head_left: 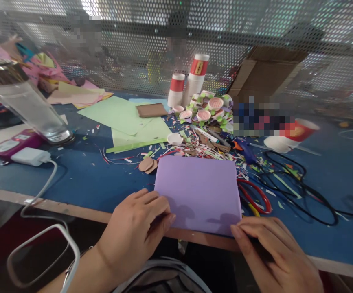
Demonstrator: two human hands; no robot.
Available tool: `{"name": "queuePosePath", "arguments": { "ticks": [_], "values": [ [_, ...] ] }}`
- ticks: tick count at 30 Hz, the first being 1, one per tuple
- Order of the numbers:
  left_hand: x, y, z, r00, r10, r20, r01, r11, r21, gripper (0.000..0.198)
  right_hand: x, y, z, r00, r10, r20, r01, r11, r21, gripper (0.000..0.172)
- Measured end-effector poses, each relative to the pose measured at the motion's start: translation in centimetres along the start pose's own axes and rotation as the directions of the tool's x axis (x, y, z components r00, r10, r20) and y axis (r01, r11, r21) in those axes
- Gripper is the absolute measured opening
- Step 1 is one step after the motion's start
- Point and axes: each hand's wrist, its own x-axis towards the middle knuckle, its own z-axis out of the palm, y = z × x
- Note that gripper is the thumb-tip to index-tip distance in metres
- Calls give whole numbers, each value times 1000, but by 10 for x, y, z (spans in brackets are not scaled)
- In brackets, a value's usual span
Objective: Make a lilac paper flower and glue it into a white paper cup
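Note:
A sheet of purple paper (pixel 197 191) lies at the near edge of the table, its lower rim reaching over the wooden border. My left hand (pixel 139 224) is closed at the paper's lower left corner, with thumb and curled fingers against it. At the lower right corner, my right hand (pixel 274 248) pinches the paper between thumb and forefinger. Red-handled scissors (pixel 260 195) lie partly hidden beside the paper's right side. Small brown paper discs (pixel 147 165) rest by its upper left corner.
Paper scraps (pixel 191 146), a white cap (pixel 175 139), green sheets (pixel 124 118) and stacked paper cups (pixel 196 75) are beyond the paper. A glass of water (pixel 38 110) and a purple power adapter (pixel 14 144) stand left. A black cable (pixel 307 195) and tipped cup (pixel 295 134) lie right.

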Motion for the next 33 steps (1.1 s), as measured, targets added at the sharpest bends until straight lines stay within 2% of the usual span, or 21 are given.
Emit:
{"name": "queuePosePath", "arguments": {
  "ticks": [11, 16, 21, 23, 25, 28, 33],
  "values": [
    [-1, -1, 4, 1000, -8, 9, 7, 1000, 30, 20, -1, 0, -1, 1000, 19, 17, -19, 1000, 14, 6],
    [-2, 2, 1, 998, -11, 59, 9, 999, 41, 19, -1, -1, -1, 999, 45, 19, -46, 999, 10, 9],
    [-2, 12, -6, 996, -46, 82, 32, 985, 171, 14, -1, -2, 0, 998, 54, 11, -54, 999, -5, 7],
    [0, 18, -7, 997, -9, 81, -8, 978, 210, 13, -1, -1, -1, 1000, 14, 2, -14, 1000, -8, 4],
    [4, 23, -4, 991, 78, 109, -102, 968, 231, 13, 0, -2, -2, 1000, -24, 9, 24, 1000, -11, 2],
    [9, 29, 6, 957, 213, 196, -256, 939, 229, 8, 1, -5, -4, 997, -64, 42, 65, 998, -21, 5],
    [16, 33, 16, 919, 307, 246, -343, 932, 119, 8, 3, -9, -6, 984, -163, 76, 166, 986, -27, 10]
  ]
}}
